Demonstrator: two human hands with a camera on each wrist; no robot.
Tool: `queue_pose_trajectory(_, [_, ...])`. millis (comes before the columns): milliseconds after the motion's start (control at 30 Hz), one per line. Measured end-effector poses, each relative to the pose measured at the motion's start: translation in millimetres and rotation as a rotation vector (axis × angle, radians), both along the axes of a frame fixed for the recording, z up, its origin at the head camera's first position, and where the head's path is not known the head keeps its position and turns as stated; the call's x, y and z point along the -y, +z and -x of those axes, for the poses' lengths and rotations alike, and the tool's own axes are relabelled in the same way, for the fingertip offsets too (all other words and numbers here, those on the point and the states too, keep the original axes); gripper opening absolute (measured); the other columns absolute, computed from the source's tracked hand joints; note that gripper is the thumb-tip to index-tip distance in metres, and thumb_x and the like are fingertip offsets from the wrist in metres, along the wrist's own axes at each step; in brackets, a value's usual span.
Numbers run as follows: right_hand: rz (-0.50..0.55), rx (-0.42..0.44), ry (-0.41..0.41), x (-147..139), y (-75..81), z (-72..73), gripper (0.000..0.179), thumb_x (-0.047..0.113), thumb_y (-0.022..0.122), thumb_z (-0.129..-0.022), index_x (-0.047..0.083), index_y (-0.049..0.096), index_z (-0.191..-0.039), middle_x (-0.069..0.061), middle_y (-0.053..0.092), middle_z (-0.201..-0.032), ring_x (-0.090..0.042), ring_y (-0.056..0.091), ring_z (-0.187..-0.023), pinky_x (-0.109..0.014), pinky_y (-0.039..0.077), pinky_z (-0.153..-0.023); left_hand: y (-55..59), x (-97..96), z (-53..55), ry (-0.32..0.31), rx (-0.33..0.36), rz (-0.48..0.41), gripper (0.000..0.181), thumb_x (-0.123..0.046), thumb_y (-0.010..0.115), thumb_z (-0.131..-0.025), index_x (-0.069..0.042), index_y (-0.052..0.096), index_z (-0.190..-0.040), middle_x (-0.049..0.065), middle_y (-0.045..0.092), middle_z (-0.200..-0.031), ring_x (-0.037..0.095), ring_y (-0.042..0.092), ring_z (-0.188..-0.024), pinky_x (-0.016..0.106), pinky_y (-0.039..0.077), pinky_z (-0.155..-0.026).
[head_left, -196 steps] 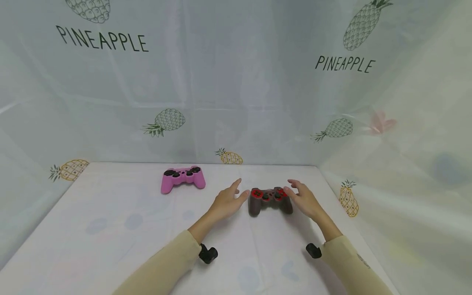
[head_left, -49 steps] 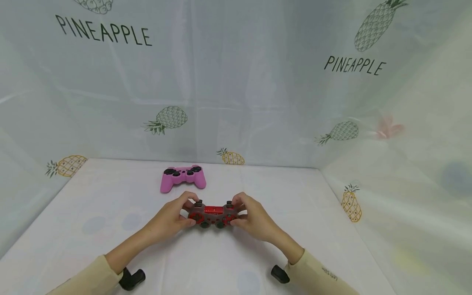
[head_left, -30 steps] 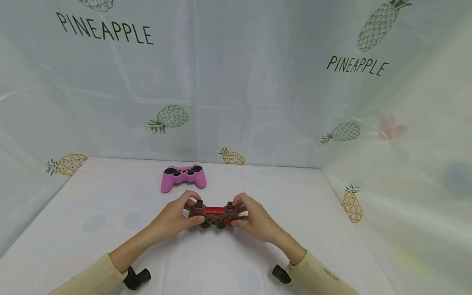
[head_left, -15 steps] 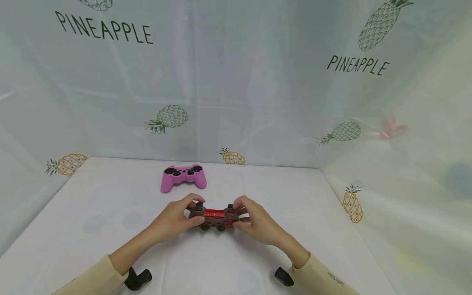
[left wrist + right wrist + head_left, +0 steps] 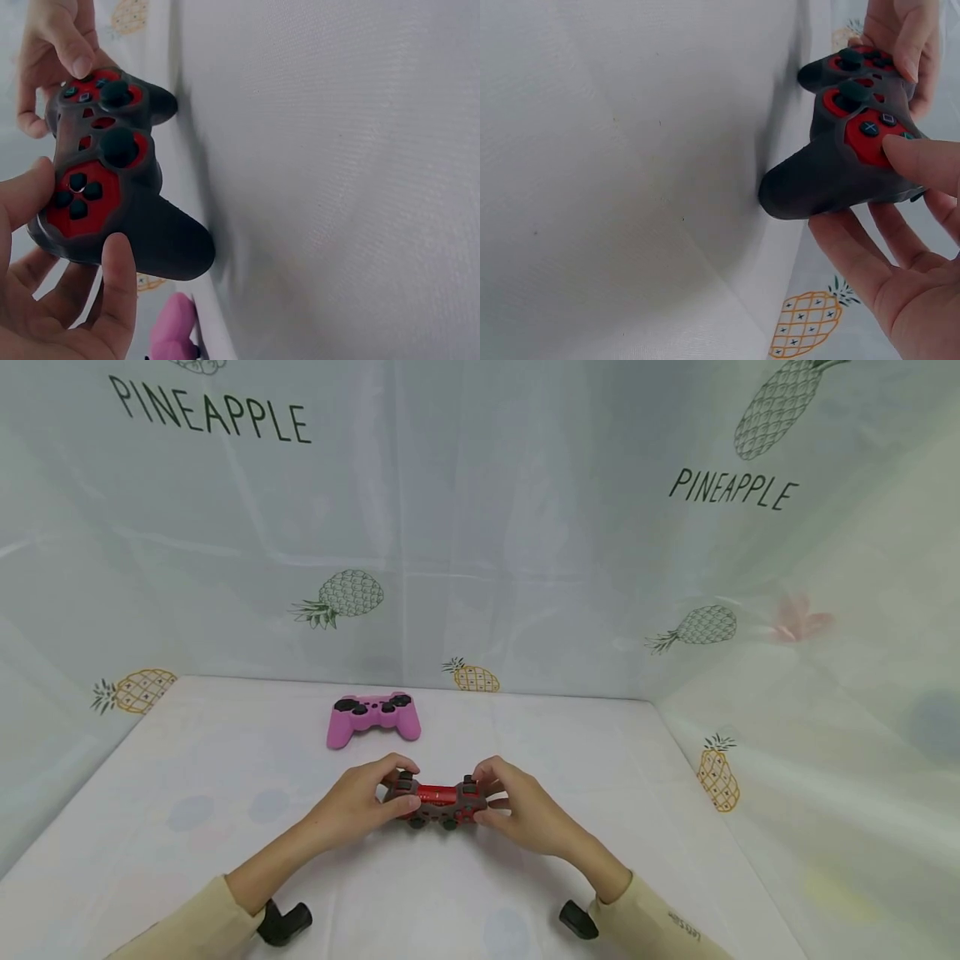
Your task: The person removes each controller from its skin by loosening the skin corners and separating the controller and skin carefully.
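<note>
A dark game controller [image 5: 437, 806] with red button areas is held upright between both hands at the middle of the table, its shoulder-button edge turned up. My left hand [image 5: 358, 802] grips its left end, and my right hand [image 5: 527, 810] grips its right end with the thumb on the button face. In the left wrist view the controller [image 5: 112, 150] shows its direction pad and two thumbsticks. In the right wrist view the handle tips of the controller [image 5: 832, 161] are down at the white cloth. Farther back lies a pink game controller [image 5: 373, 718], touched by neither hand.
White cloth covers the table [image 5: 600, 760]. A pineapple-print curtain [image 5: 525, 568] rises behind and along both sides. Black wrist cameras [image 5: 283, 923] sit at the sleeves' cuffs.
Over the earlier frames both hands took hold of the dark controller, brought it left and tilted it up. In the last second the hands have barely moved. The pink controller stays put.
</note>
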State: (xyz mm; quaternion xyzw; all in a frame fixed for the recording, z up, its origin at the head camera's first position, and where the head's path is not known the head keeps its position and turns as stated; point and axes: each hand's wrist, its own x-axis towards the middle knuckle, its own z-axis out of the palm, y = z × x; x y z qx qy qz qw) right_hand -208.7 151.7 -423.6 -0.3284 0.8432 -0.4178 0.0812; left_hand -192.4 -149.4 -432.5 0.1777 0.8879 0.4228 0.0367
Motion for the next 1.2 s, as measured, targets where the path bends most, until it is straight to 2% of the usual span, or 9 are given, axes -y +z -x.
queue_pose_trajectory(67, [-0.007,-0.006,0.003,0,0.1,0.9,0.046,-0.003,0.078,-0.094,0.014,0.054,-0.129,-0.002,0.066,-0.123,-0.023,0.071,-0.113,-0.044,0.059,-0.096,0.2,0.2,0.0,-0.001,0.001,0.001,0.040,-0.037,0.080,-0.097,-0.025,0.064,-0.131,-0.002,0.074,-0.110,0.016,0.066,-0.102,0.038,0.052,-0.081])
queue_pose_trajectory(233, [-0.027,0.002,0.024,0,2.1,1.7,0.047,-0.002,0.079,-0.094,0.014,0.054,-0.131,-0.001,0.067,-0.123,-0.022,0.070,-0.114,-0.045,0.059,-0.097,0.6,1.7,-1.2,-0.032,0.031,-0.022,0.041,-0.035,0.081,-0.096,-0.023,0.063,-0.131,0.001,0.072,-0.108,0.013,0.063,-0.071,0.032,0.051,-0.069])
queue_pose_trajectory(300, [-0.035,0.013,0.038,-1,3.3,2.0,0.048,-0.001,0.079,-0.094,0.013,0.054,-0.132,0.000,0.067,-0.123,-0.021,0.070,-0.115,-0.045,0.059,-0.097,0.5,2.3,-1.5,-0.045,0.040,-0.025,0.042,-0.035,0.082,-0.095,-0.021,0.063,-0.131,0.002,0.071,-0.107,0.013,0.060,-0.065,0.030,0.050,-0.067])
queue_pose_trajectory(433, [-0.063,0.018,0.071,-3,6.9,4.2,0.050,0.004,0.079,-0.095,0.013,0.054,-0.138,0.001,0.067,-0.122,-0.018,0.068,-0.114,-0.043,0.059,-0.097,-0.4,3.4,-1.0,-0.065,0.030,-0.020,0.044,-0.034,0.082,-0.095,-0.017,0.063,-0.131,0.002,0.070,-0.107,0.014,0.060,-0.066,0.029,0.051,-0.065])
queue_pose_trajectory(533, [-0.082,0.036,0.104,-5,11.8,7.5,0.052,0.009,0.077,-0.098,0.015,0.053,-0.143,0.001,0.066,-0.124,-0.016,0.067,-0.114,-0.042,0.059,-0.098,-0.5,4.0,-0.3,-0.077,0.005,-0.009,0.044,-0.034,0.083,-0.094,-0.016,0.064,-0.130,-0.001,0.070,-0.105,0.016,0.061,-0.074,0.029,0.051,-0.066])
queue_pose_trajectory(733, [-0.140,0.081,0.170,-8,24.9,19.4,0.037,0.023,0.062,-0.109,0.012,0.060,-0.145,0.001,0.066,-0.136,-0.018,0.065,-0.120,-0.042,0.055,-0.102,-0.1,6.2,-1.2,-0.101,-0.030,0.009,0.043,-0.033,0.084,-0.093,-0.016,0.065,-0.128,-0.004,0.068,-0.104,0.014,0.059,-0.073,0.028,0.051,-0.067])
queue_pose_trajectory(800, [-0.163,0.074,0.174,-7,28.0,24.3,0.034,0.024,0.058,-0.111,0.012,0.063,-0.142,0.001,0.068,-0.133,-0.018,0.066,-0.118,-0.041,0.054,-0.102,-0.4,6.8,-1.6,-0.108,-0.036,0.007,0.043,-0.033,0.085,-0.093,-0.016,0.065,-0.127,-0.004,0.068,-0.105,0.014,0.058,-0.072,0.028,0.052,-0.067])
queue_pose_trajectory(1033, [-0.201,0.124,0.215,1,33.7,39.8,0.030,0.020,0.054,-0.112,0.010,0.068,-0.137,-0.005,0.071,-0.124,-0.034,0.071,-0.102,-0.031,0.058,-0.088,-2.4,7.1,-0.2,-0.126,-0.047,0.002,0.043,-0.034,0.085,-0.092,-0.015,0.065,-0.126,-0.005,0.068,-0.103,0.017,0.059,-0.078,0.027,0.052,-0.066])
queue_pose_trajectory(1200, [-0.252,0.149,0.253,7,36.3,49.9,0.029,0.021,0.054,-0.112,0.010,0.070,-0.134,0.002,0.072,-0.115,-0.032,0.071,-0.099,-0.031,0.058,-0.086,-2.4,7.9,0.6,-0.125,-0.046,0.005,0.044,-0.033,0.086,-0.091,-0.016,0.065,-0.126,-0.006,0.068,-0.103,0.019,0.060,-0.084,0.028,0.053,-0.068])
